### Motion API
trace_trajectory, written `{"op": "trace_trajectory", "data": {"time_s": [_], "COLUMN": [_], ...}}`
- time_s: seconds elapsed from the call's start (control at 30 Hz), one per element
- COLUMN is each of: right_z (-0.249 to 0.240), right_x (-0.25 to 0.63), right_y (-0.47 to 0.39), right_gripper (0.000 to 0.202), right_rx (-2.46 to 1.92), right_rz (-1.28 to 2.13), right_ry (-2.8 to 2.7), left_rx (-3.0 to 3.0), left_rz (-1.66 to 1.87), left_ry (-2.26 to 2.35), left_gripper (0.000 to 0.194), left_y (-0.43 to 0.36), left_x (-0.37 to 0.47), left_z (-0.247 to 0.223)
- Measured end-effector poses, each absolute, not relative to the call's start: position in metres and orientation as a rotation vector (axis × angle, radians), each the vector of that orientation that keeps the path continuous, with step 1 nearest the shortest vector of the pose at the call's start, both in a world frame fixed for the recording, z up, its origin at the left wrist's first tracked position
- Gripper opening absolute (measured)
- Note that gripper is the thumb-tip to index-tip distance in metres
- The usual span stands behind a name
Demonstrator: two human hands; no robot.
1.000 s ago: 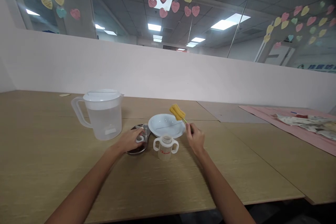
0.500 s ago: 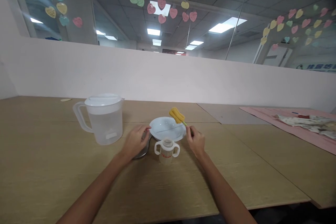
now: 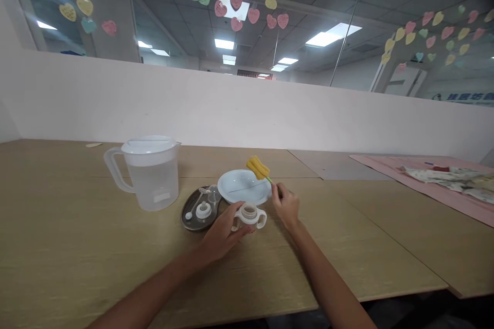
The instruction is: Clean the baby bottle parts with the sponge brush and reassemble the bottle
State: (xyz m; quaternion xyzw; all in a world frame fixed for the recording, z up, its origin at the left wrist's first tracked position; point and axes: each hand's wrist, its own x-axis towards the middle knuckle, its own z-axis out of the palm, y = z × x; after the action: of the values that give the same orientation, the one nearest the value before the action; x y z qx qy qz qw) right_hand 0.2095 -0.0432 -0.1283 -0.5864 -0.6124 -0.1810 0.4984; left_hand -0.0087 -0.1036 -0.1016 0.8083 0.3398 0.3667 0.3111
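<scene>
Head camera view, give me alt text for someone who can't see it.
A left hand grips a two-handled bottle with an open top, while a right hand holds a yellow sponge brush over a white bowl. To their left on the table are a metal tray of small parts and a lidded pitcher.

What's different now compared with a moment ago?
The left hand left the metal tray, moved right and took hold of the two-handled bottle. The right hand still holds the yellow sponge brush; the pitcher and white bowl stayed put.
</scene>
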Motion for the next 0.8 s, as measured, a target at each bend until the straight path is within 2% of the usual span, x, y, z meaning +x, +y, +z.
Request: {"op": "trace_trajectory", "data": {"time_s": [0.1, 0.27, 0.43, 0.8], "right_z": [-0.128, -0.128, -0.128, -0.129], "right_x": [0.209, 0.209, 0.209, 0.21], "right_y": [-0.043, -0.043, -0.043, -0.042], "right_gripper": [0.048, 0.048, 0.049, 0.05], "right_rx": [-1.418, -1.421, -1.433, -1.421], "right_rz": [-0.444, -0.436, -0.423, -0.434], "right_ry": [-1.485, -1.482, -1.496, -1.509], "left_rx": [1.951, 1.772, 1.669, 1.843], "left_rz": [0.928, 0.922, 0.913, 0.87], "left_ry": [0.809, 0.809, 0.754, 0.798], "left_gripper": [0.045, 0.054, 0.048, 0.047], "left_y": [-0.106, -0.103, -0.1, -0.103], "left_x": [-0.005, -0.004, -0.004, -0.006], "left_z": [-0.103, -0.107, -0.109, -0.099]}}
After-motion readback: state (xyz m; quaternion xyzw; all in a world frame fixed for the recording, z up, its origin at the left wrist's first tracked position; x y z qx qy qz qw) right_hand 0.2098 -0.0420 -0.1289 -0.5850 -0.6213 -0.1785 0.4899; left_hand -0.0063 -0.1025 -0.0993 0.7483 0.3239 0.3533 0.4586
